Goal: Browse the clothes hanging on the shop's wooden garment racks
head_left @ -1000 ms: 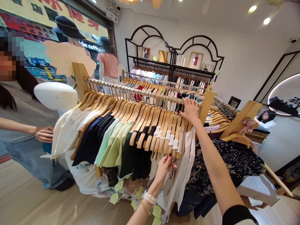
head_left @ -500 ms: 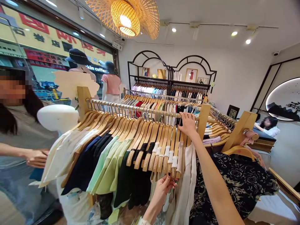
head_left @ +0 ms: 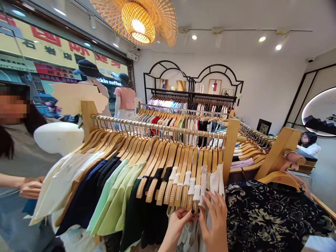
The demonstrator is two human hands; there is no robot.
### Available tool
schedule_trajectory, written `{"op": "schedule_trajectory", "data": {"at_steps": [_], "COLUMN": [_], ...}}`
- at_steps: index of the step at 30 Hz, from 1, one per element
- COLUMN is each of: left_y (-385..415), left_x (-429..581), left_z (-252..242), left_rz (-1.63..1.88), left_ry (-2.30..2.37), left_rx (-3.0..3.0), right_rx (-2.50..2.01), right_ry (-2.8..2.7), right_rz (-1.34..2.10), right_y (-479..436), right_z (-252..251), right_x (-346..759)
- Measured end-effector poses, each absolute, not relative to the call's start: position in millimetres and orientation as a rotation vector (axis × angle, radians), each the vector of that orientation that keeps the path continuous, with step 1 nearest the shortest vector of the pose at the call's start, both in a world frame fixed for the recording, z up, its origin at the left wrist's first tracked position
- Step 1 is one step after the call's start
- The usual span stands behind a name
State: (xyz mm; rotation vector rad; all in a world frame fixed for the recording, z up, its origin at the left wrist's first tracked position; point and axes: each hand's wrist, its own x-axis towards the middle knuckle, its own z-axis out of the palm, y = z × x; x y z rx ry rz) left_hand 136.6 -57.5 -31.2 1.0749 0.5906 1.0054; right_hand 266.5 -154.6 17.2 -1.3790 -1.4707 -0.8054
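White tops (head_left: 214,179) on wooden hangers (head_left: 183,164), right end of rail (head_left: 147,125), just beside black floral garment (head_left: 267,213). Probably light, soft, slippery; best gripped at hanger shoulder. Pinched by left hand (head_left: 180,220) fingers; pressed by right hand (head_left: 215,218), fingers apart.

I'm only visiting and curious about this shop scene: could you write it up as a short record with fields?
Place: clothes shop, woven lamp overhead
Left hand: fingertips at the white garments, low at the rail's right end; grip unclear
Right hand: open, fingers spread on the same white garments
Rail: wooden rail packed with wooden hangers
Nearby: green tops to the left, black floral garment to the right
Others: another person's hand at the rail's far left end
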Motion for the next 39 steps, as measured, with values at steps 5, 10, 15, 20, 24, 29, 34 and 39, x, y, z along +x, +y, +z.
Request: {"op": "schedule_trajectory", "data": {"at_steps": [5,10,15,20,24,29,34,39], "left_y": [-73.7,-75.7,-78.1,-82.0,-86.1,-98.0,-106.7,-106.3], "left_x": [127.3,126.7,129.5,130.1,130.2,137.0,142.7,140.7], "left_z": [-8.7,-9.9,-11.2,-7.4,-7.5,-4.7,-1.2,-5.0], "left_rz": [1.050,1.041,1.061,1.082,1.108,1.142,1.133,1.155], "left_ry": [0.642,0.656,0.638,0.621,0.626,0.641,0.606,0.641], "left_rx": [1.152,1.131,1.110,1.119,1.130,1.024,0.968,0.953], "right_rx": [-1.504,-1.591,-1.601,-1.569,-1.529,-1.538,-1.536,-1.544], "right_ry": [-1.600,-1.685,-1.669,-1.641,-1.613,-1.635,-1.627,-1.630], "right_rz": [-0.856,-0.822,-0.860,-0.832,-0.734,-0.681,-0.678,-0.704], "right_y": [-162.7,-166.5,-164.4,-162.1,-165.5,-170.0,-171.2,-168.9], "right_z": [2.1,9.8,7.2,3.5,4.9,7.0,7.2,3.9], "right_x": [273.7,277.5,273.7,274.9,274.3,269.6,265.4,263.1]}}
